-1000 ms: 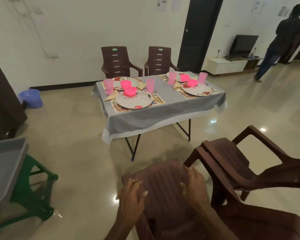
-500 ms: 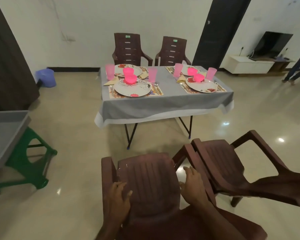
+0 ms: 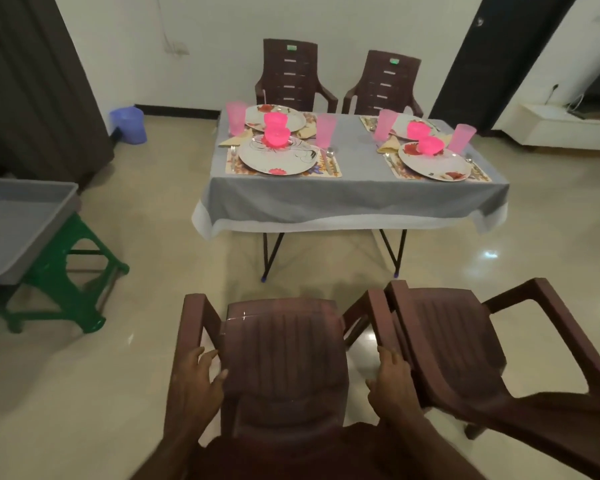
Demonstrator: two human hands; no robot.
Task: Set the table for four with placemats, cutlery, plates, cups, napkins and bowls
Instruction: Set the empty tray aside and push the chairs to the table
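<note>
Hands (image 3: pixel 201 386) gripping brown chair (image 3: pixel 284 358)

Two bare forearms in view from the bottom edge, no sleeves, cuffs or gloves visible on either. No watch, band or ring discernible on the left hand (image 3: pixel 196 393) or the right hand (image 3: pixel 394 388). Left-hand fingers (image 3: pixel 205 355) slim, with short nails catching a little light at the tips; thumb set apart from the rest. Right-hand fingers (image 3: pixel 387 355) likewise bare, nails short. Wrists narrow, forearms widening toward the lower frame edge. Dim lighting and soft focus over both arms; finer marks impossible to make out. Nothing more of the body or clothing visible.
</note>
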